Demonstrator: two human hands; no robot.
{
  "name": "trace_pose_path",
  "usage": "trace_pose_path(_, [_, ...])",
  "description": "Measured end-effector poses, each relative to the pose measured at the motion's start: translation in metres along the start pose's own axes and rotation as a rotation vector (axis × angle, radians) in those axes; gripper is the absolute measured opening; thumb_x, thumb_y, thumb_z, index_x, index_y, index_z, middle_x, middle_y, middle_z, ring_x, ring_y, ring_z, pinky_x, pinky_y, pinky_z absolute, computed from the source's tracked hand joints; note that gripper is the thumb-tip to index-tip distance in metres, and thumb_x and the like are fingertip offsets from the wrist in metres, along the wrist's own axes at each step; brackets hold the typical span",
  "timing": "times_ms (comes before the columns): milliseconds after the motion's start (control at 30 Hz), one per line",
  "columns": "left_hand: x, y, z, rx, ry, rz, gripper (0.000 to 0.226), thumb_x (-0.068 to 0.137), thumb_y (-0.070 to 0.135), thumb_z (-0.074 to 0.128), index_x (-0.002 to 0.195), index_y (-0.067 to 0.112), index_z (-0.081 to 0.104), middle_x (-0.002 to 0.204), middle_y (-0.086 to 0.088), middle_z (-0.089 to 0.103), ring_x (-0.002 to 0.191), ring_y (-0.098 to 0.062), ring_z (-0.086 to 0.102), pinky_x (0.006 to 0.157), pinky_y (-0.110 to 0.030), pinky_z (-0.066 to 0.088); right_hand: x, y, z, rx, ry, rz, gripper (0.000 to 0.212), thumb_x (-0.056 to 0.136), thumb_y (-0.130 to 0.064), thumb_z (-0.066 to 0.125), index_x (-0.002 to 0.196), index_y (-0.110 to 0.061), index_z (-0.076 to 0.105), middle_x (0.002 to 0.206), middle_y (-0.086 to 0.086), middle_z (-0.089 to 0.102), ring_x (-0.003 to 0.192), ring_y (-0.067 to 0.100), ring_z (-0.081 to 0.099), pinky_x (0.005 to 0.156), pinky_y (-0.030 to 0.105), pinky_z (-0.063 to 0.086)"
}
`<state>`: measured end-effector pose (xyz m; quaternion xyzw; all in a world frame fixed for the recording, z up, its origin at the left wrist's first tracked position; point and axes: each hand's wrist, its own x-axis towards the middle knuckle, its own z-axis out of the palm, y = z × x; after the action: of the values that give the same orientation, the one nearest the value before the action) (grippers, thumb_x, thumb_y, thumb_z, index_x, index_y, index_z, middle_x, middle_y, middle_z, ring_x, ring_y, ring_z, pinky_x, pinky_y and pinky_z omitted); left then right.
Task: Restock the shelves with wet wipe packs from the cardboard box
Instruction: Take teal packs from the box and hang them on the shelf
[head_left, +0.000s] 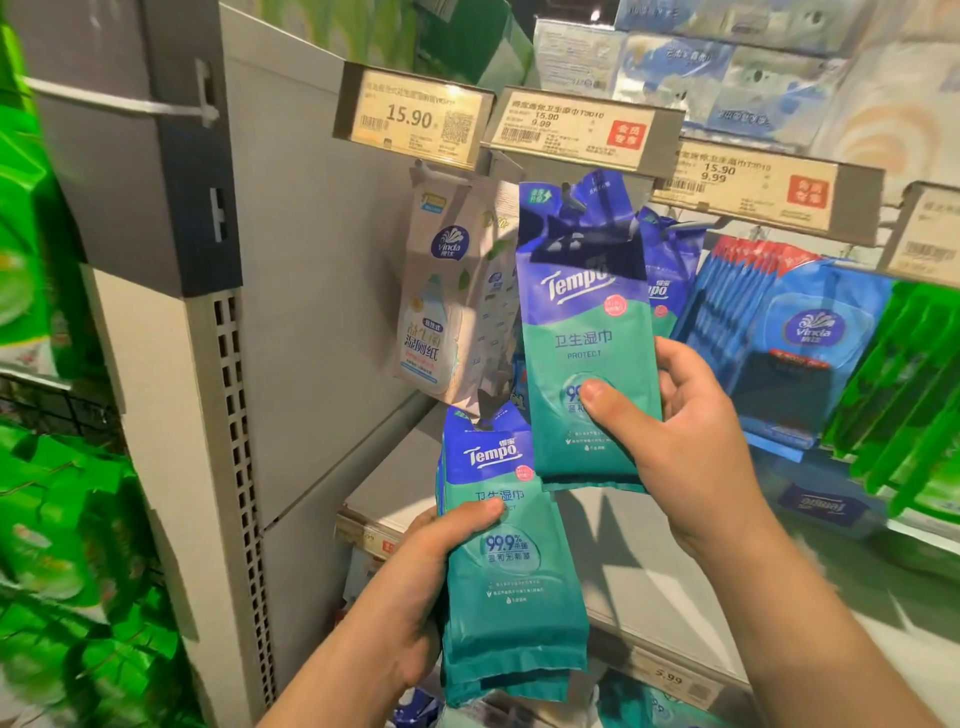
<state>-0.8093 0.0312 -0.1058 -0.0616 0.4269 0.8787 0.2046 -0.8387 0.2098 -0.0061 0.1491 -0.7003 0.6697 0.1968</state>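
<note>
Bare grey back panel (332, 291) at centre left leaves open room. Hanging packs crowd the centre: a beige Vinda pack (447, 291) and blue packs (769, 343) to its right, under price tags (582, 127).

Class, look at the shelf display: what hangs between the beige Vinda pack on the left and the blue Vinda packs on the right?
In the head view, Tempo wet wipe packs hang between the beige Vinda pack and the blue Vinda packs; the right hand holds another Tempo pack there.

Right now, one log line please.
right hand: lifting wipe pack at hook | left hand: holding spare packs | cardboard box: unseen
</note>
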Motion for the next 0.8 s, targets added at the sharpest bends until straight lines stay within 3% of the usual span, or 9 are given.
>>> trace_pose_path(167, [0.004,-0.001,-0.007,0.014,0.019,-0.003,0.082,0.048,0.031,0.091,0.122,0.006,0.066,0.116,-0.023,0.07,0.103,-0.04,0.067,0.1,-0.055,0.049,0.002,0.027,-0.003,-0.16,-0.027,0.011,0.039,0.086,-0.009,0.079,0.117,-0.022,0.06,0.109,-0.011,0.077,0.099,0.008,0.073,0.08,0.027,0.059])
trace_pose_path(267, [0.007,-0.002,-0.012,0.008,0.033,-0.015,0.09,0.045,0.031,0.093,0.126,0.007,0.062,0.117,-0.023,0.069,0.109,-0.043,0.065,0.102,-0.058,0.046,0.005,0.039,-0.002,-0.324,-0.049,0.051,0.027,0.088,-0.022,0.079,0.109,-0.027,0.063,0.103,-0.02,0.075,0.092,0.003,0.072,0.082,0.032,0.059])
trace_pose_path(367, [0.009,-0.001,-0.015,0.01,0.045,0.005,0.091,0.047,0.029,0.092,0.129,0.007,0.06,0.119,-0.023,0.068,0.11,-0.043,0.065,0.101,-0.057,0.048,0.012,0.045,0.002,-0.434,0.007,0.051,0.021,0.088,-0.037,0.076,0.103,-0.036,0.061,0.098,-0.031,0.07,0.081,0.003,0.07,0.074,0.035,0.058])
trace_pose_path(467, [0.011,0.001,-0.017,0.016,0.055,0.023,0.091,0.048,0.028,0.091,0.131,0.007,0.059,0.12,-0.023,0.068,0.111,-0.043,0.065,0.098,-0.055,0.051,0.02,0.051,0.009,-0.473,0.115,0.055,0.025,0.086,-0.05,0.07,0.104,-0.036,0.059,0.098,-0.016,0.073,0.071,0.015,0.073,0.066,0.043,0.061])
trace_pose_path(567, [0.011,0.0,-0.022,0.009,0.063,0.03,0.088,0.051,0.027,0.09,0.13,0.007,0.058,0.12,-0.025,0.067,0.111,-0.045,0.064,0.098,-0.057,0.05,0.031,0.056,0.016,-0.419,0.179,0.067,0.024,0.093,-0.038,0.07,0.11,-0.023,0.06,0.098,-0.009,0.072,0.06,0.017,0.072,0.055,0.043,0.061])
trace_pose_path(667, [0.008,-0.001,-0.025,-0.002,0.073,0.027,0.086,0.051,0.027,0.089,0.129,0.005,0.058,0.118,-0.027,0.067,0.103,-0.043,0.066,0.089,-0.052,0.054,0.042,0.059,0.024,-0.387,0.203,0.066,0.022,0.095,-0.035,0.07,0.107,-0.02,0.062,0.097,-0.011,0.071,0.057,0.017,0.073,0.054,0.046,0.062])
trace_pose_path(800, [0.007,0.003,-0.026,-0.019,0.106,0.036,0.09,0.049,0.025,0.09,0.13,0.005,0.057,0.117,-0.027,0.068,0.1,-0.042,0.067,0.084,-0.049,0.055,0.06,0.064,0.033,-0.413,0.204,0.093,0.02,0.097,-0.04,0.066,0.097,-0.02,0.06,0.098,0.001,0.072,0.047,0.022,0.07,0.057,0.05,0.06])
